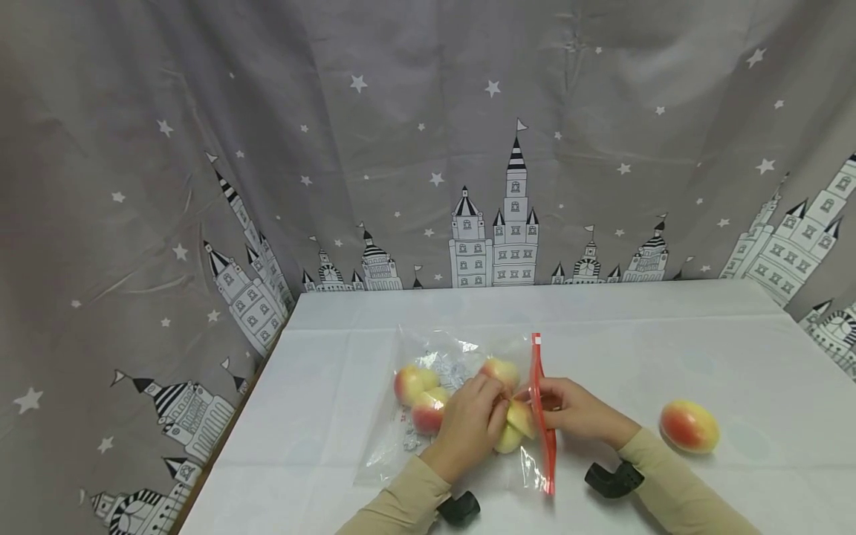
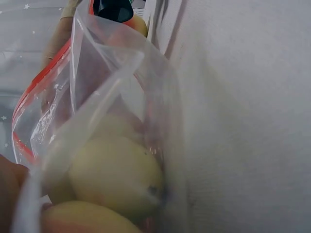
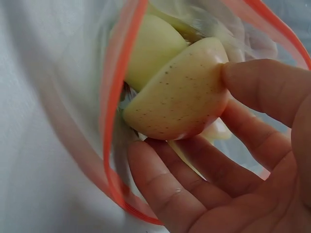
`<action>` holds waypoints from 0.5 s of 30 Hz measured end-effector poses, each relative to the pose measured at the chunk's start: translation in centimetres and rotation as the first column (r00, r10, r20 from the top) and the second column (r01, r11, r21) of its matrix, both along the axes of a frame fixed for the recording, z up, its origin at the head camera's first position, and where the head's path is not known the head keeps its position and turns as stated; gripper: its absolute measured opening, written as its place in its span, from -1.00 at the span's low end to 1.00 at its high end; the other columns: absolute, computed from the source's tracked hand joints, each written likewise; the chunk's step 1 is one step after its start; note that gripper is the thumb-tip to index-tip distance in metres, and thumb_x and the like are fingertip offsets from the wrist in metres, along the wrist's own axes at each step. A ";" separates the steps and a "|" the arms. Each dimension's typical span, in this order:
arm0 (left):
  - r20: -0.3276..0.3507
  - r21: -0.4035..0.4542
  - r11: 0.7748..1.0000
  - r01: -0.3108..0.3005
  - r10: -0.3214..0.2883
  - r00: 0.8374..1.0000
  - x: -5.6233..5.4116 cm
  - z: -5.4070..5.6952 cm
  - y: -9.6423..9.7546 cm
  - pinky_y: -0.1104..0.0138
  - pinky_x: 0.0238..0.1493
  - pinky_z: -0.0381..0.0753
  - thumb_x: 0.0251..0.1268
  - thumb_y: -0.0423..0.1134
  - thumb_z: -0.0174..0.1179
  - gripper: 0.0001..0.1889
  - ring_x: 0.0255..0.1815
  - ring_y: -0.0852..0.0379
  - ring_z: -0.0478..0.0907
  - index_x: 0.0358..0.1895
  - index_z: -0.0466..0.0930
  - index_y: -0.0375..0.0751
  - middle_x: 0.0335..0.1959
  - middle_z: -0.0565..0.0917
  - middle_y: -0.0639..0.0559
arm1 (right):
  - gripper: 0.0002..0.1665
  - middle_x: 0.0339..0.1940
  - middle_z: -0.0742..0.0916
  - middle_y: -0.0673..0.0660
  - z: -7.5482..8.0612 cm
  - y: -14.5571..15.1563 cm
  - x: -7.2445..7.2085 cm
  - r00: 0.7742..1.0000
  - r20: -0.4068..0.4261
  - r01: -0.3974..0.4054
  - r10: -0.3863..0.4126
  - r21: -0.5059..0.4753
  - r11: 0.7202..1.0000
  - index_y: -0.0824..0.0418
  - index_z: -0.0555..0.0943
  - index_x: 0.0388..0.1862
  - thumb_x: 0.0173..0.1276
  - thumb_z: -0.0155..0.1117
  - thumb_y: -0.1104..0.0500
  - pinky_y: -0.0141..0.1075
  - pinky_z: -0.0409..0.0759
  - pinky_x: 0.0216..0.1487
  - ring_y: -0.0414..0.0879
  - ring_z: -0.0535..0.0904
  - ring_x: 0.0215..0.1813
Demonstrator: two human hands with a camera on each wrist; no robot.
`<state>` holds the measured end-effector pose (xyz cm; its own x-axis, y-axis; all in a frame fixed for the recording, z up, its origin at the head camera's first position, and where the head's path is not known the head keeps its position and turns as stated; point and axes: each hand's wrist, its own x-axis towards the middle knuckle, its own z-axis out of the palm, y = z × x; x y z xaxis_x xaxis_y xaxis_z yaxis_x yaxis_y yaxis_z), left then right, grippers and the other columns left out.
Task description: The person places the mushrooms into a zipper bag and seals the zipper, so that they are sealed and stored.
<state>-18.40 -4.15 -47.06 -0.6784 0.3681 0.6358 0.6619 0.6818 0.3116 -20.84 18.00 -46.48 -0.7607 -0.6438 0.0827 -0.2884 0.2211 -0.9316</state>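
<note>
A clear zip bag [image 1: 381, 453] with a red zip strip [image 1: 536, 371] lies on the table, its mouth to the right. Several yellow-and-red mangoes [image 1: 428, 411] are inside it. My left hand [image 1: 468, 420] lies over the bag's middle with bent fingers, gripping the plastic beside the fruit; little of this hand shows in the left wrist view. Through the open mouth reaches my right hand [image 3: 218, 179], its thumb and fingers around a speckled mango [image 3: 180, 92]. Another mango [image 3: 150, 51] touches that one inside the bag.
One mango [image 1: 689, 426] lies on the white table [image 1: 735, 349], right of my right forearm. Dark wrist devices [image 1: 613, 480] sit at both sleeves. Behind the table's back edge hangs a grey curtain [image 1: 401, 163] printed with castles and stars.
</note>
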 end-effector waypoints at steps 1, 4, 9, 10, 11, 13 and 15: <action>-0.002 0.001 1.000 -0.001 0.001 1.000 0.0 0.0 0.0 0.38 -0.30 0.52 0.28 -0.30 0.26 -0.93 -0.33 0.21 0.53 -0.27 0.57 -0.04 -0.33 0.61 0.13 | -0.58 0.01 0.70 0.51 -0.1 -0.1 0.0 1.000 0.001 0.006 -0.006 0.002 1.000 0.59 0.53 0.11 0.32 0.28 0.36 -0.43 0.64 -0.04 -0.41 0.68 -0.06; -0.009 0.002 1.000 0.000 0.000 1.000 0.0 0.1 0.0 0.38 -0.31 0.51 0.28 -0.30 0.27 -0.93 -0.34 0.20 0.53 -0.27 0.57 -0.04 -0.34 0.61 0.13 | -0.60 0.02 0.70 0.51 -0.4 -0.3 0.0 1.000 0.005 0.028 -0.028 0.000 1.000 0.56 0.54 0.10 0.35 0.28 0.35 -0.43 0.64 -0.05 -0.42 0.67 -0.08; -0.003 -0.006 1.000 -0.004 0.004 1.000 0.1 0.4 0.0 0.40 -0.32 0.49 0.29 -0.29 0.27 -0.93 -0.35 0.21 0.52 -0.27 0.58 -0.04 -0.33 0.61 0.14 | -0.58 -0.01 0.73 0.46 -0.8 -0.9 0.2 0.994 0.028 0.106 -0.106 -0.005 0.994 0.51 0.55 0.07 0.36 0.36 0.25 -0.42 0.63 -0.12 -0.39 0.67 -0.17; 0.002 -0.009 1.000 -0.006 0.006 1.000 0.1 0.4 0.0 0.41 -0.32 0.49 0.29 -0.29 0.27 -0.93 -0.35 0.22 0.52 -0.27 0.58 -0.04 -0.32 0.61 0.14 | -0.59 -0.05 0.74 0.41 -0.9 -1.0 0.3 0.992 0.030 0.126 -0.125 -0.004 0.992 0.50 0.55 0.04 0.35 0.38 0.24 -0.42 0.63 -0.14 -0.38 0.66 -0.19; 0.007 -0.011 1.000 -0.008 0.008 1.000 0.1 0.5 0.0 0.41 -0.32 0.49 0.29 -0.29 0.27 -0.94 -0.35 0.22 0.51 -0.27 0.58 -0.04 -0.32 0.61 0.14 | -0.62 -0.12 0.75 0.36 -0.9 -1.2 0.3 0.989 0.028 0.142 -0.142 -0.005 0.990 0.50 0.56 -0.01 0.34 0.39 0.24 -0.41 0.62 -0.18 -0.37 0.65 -0.24; 0.019 -0.019 1.000 -0.012 0.012 1.000 0.2 0.7 0.0 0.42 -0.32 0.49 0.30 -0.28 0.26 -0.94 -0.35 0.23 0.50 -0.27 0.58 -0.04 -0.31 0.61 0.15 | -0.69 -0.29 0.73 0.19 -1.0 -1.4 0.4 0.986 0.019 0.166 -0.166 -0.005 0.986 0.47 0.57 -0.12 0.33 0.39 0.25 -0.42 0.59 -0.26 -0.35 0.60 -0.32; 0.032 -0.027 0.999 -0.017 0.018 0.999 0.2 0.8 0.0 0.42 -0.31 0.49 0.30 -0.27 0.26 -0.95 -0.35 0.23 0.50 -0.27 0.58 -0.03 -0.31 0.60 0.15 | -0.76 -0.45 0.67 0.03 -1.2 -1.5 0.5 0.984 -0.003 0.180 -0.180 0.002 0.984 0.43 0.57 -0.24 0.34 0.38 0.25 -0.42 0.54 -0.33 -0.35 0.54 -0.40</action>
<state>-18.21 -4.18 -46.29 -0.7047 0.3724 0.6039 0.6397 0.7017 0.3138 -20.33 16.48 -47.64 -0.8640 -0.4965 0.0839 -0.2466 0.2719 -0.9302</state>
